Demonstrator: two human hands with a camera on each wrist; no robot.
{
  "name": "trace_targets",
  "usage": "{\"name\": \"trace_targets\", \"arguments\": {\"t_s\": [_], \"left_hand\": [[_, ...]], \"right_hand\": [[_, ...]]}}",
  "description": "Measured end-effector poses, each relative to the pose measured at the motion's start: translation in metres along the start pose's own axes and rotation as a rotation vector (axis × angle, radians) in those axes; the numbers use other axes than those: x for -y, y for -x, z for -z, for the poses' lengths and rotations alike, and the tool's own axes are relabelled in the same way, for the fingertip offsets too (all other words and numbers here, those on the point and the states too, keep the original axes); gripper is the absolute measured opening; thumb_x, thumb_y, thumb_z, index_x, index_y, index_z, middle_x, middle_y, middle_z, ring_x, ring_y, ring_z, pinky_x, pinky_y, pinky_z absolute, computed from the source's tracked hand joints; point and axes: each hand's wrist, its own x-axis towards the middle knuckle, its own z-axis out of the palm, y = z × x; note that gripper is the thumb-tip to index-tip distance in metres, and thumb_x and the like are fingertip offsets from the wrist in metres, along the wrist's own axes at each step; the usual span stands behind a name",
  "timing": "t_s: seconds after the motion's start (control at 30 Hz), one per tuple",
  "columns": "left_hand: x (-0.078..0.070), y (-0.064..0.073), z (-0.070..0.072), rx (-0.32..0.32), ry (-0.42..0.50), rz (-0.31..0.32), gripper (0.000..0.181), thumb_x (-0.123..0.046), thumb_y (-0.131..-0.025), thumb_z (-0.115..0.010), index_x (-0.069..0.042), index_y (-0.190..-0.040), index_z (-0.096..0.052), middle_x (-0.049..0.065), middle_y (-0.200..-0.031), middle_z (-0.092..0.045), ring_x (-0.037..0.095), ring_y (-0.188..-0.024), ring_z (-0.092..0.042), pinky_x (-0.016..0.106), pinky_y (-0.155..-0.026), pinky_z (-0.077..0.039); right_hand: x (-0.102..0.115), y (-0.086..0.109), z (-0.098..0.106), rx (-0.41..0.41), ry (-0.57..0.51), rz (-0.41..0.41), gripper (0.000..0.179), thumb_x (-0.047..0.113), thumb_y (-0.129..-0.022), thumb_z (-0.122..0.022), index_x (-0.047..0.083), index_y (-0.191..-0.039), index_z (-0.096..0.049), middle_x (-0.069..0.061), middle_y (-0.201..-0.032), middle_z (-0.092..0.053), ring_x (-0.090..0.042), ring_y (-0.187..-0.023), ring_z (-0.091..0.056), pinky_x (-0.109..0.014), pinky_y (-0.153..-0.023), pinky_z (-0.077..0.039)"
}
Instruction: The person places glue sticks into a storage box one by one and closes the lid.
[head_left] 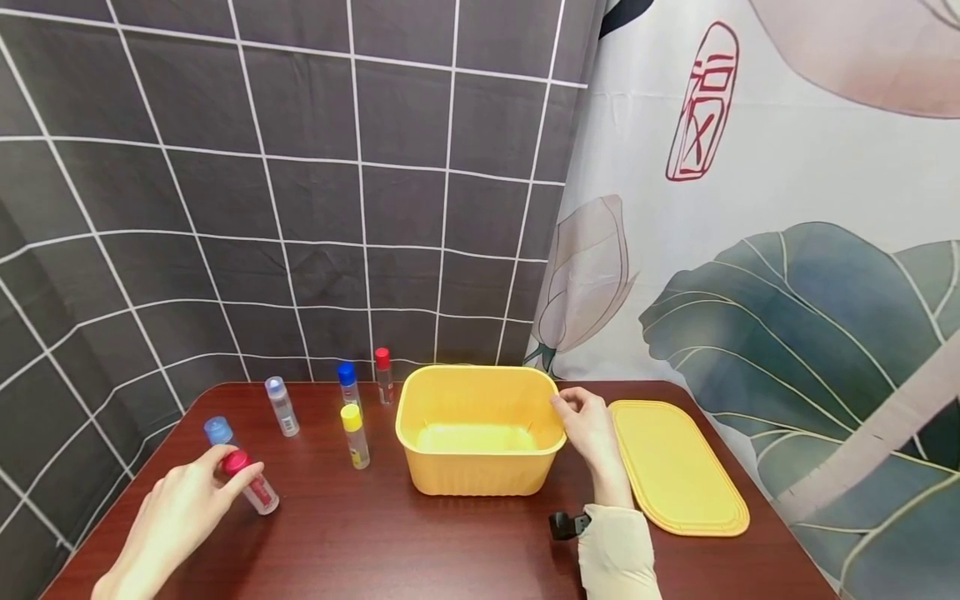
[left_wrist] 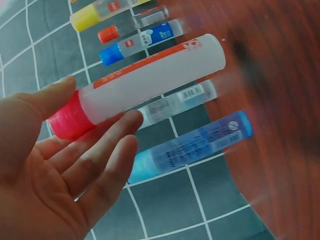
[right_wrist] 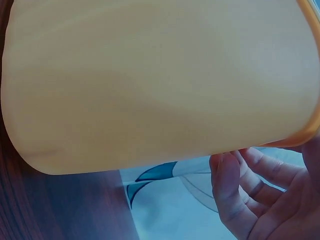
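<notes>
My left hand [head_left: 176, 508] holds a glue bottle [head_left: 261, 495] by its red cap, between thumb and fingers. In the left wrist view the bottle's pale body [left_wrist: 157, 75] with a red label points away from the palm. Right behind it stands a blue glue bottle [head_left: 219, 430]. A yellow plastic box [head_left: 480, 475], open at the top, sits mid-table. At its right rim my right hand [head_left: 588, 425] grips the edge with thumb and fingers. The right wrist view is mostly the box's side wall [right_wrist: 150, 90], with the fingers [right_wrist: 227, 175] at its rim.
Left of the box stand clear glue bottles: one with a yellow cap [head_left: 356, 437], one blue-capped [head_left: 348, 383], one red-capped [head_left: 384, 377], and one pale-capped [head_left: 282, 407]. A yellow lid [head_left: 678, 467] lies flat at the right. Curtains [head_left: 300, 200] hang behind the brown table [head_left: 360, 542].
</notes>
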Motion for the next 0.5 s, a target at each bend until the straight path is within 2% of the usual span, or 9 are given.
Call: {"name": "trace_targets", "arguments": {"t_s": [0.1, 0.17, 0.3, 0.5], "left_hand": [[-0.006, -0.006, 0.002, -0.039, 0.001, -0.013, 0.036, -0.045, -0.087, -0.071, -0.009, -0.092, -0.063, -0.006, -0.053, -0.04, 0.015, -0.049, -0.042, 0.034, -0.046, -0.031], [-0.011, -0.01, 0.004, -0.05, 0.0, -0.024, 0.038, -0.045, -0.087, -0.071, -0.009, -0.093, -0.063, -0.007, -0.053, -0.041, 0.015, -0.05, -0.042, 0.033, -0.046, -0.031], [-0.021, -0.02, 0.009, -0.053, -0.01, -0.051, 0.04, -0.046, -0.086, -0.071, -0.008, -0.098, -0.064, -0.008, -0.054, -0.043, 0.015, -0.05, -0.043, 0.033, -0.046, -0.032], [-0.037, -0.038, 0.018, -0.049, -0.019, -0.103, 0.035, -0.047, -0.086, -0.071, -0.013, -0.089, -0.063, -0.009, -0.053, -0.043, 0.013, -0.05, -0.043, 0.032, -0.046, -0.032]], "right_hand": [[-0.001, 0.0, 0.001, 0.0, -0.005, -0.001, 0.025, 0.02, -0.094, -0.066, -0.003, -0.105, -0.068, -0.01, -0.08, -0.064, -0.02, -0.069, -0.057, -0.028, -0.059, -0.047], [-0.001, 0.001, 0.001, 0.001, -0.006, -0.003, 0.025, 0.02, -0.094, -0.066, -0.003, -0.105, -0.068, -0.01, -0.081, -0.064, -0.02, -0.068, -0.057, -0.028, -0.059, -0.047], [0.001, -0.001, 0.002, 0.003, -0.005, -0.005, 0.025, 0.021, -0.094, -0.067, -0.002, -0.105, -0.068, -0.009, -0.081, -0.065, -0.019, -0.068, -0.058, -0.027, -0.059, -0.047], [0.001, 0.0, 0.003, 0.009, -0.011, -0.018, 0.026, 0.021, -0.093, -0.067, -0.002, -0.105, -0.067, -0.009, -0.081, -0.065, -0.019, -0.067, -0.057, -0.027, -0.058, -0.048]]}}
